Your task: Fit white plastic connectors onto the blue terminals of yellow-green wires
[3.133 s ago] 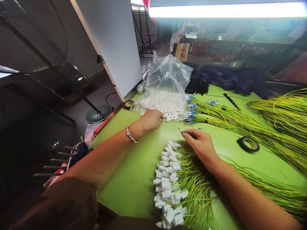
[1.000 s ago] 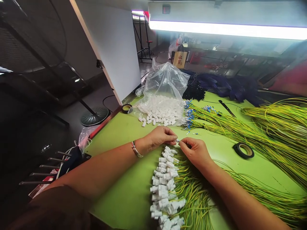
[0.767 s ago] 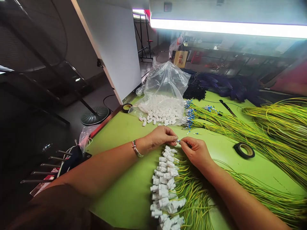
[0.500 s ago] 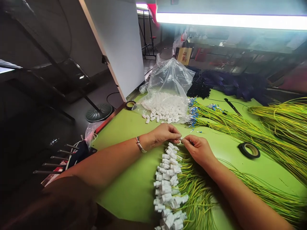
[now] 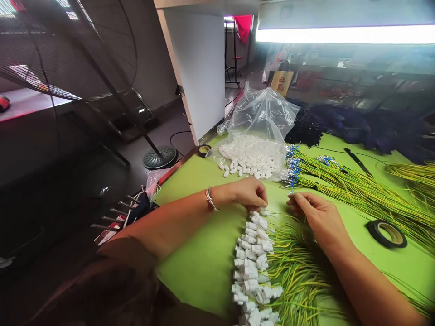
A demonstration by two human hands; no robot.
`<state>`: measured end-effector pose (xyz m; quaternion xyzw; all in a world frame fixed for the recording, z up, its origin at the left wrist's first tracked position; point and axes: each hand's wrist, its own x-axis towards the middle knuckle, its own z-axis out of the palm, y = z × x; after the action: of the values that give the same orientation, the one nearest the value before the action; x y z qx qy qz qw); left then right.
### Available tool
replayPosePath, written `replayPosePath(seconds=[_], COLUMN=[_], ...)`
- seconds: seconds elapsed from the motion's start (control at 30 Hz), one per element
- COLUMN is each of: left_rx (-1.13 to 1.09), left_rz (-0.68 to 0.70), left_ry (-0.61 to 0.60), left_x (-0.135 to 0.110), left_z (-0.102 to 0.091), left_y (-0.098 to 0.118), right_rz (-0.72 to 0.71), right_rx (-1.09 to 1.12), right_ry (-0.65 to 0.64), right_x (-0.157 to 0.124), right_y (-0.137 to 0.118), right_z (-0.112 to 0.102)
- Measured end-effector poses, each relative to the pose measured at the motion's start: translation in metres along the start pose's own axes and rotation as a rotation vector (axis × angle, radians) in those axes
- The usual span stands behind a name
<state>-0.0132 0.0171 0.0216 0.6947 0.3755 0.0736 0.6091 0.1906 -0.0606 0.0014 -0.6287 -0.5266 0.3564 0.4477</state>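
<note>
My left hand (image 5: 250,192), with a silver bracelet at its wrist, is closed in a pinch on a white plastic connector (image 5: 263,211) at the far end of a row of similar wired connectors (image 5: 251,260). Yellow-green wires (image 5: 295,267) run rightward from that row. To the right, apart from the left hand, my right hand (image 5: 317,213) pinches a wire terminal (image 5: 290,194) whose small tip shows past the thumb. Its fingers hide most of the wire.
Loose white connectors (image 5: 253,158) spill from a clear plastic bag (image 5: 267,108). Bundled yellow-green wires with blue-and-silver terminals (image 5: 292,166) lie behind my right hand. Black tape rolls (image 5: 387,234), a dark strip-like tool (image 5: 357,161) and a white upright panel (image 5: 200,68) stand around the green tabletop (image 5: 200,267).
My hands have moved apart. The left has come down to the row's far end with the connector; the right has drawn away to the right. The camera view has shifted left.
</note>
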Motion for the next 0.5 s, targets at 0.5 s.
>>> replayPosePath(seconds=[0.5], left_rx=[0.864], left_rz=[0.028], left_ry=[0.563], left_x=[0.007], left_z=[-0.041], left_y=[-0.011], right_rz=[0.139], right_rx=[-0.106], right_ry=[-0.238], right_x=[0.000], right_y=[-0.014], right_z=[-0.007])
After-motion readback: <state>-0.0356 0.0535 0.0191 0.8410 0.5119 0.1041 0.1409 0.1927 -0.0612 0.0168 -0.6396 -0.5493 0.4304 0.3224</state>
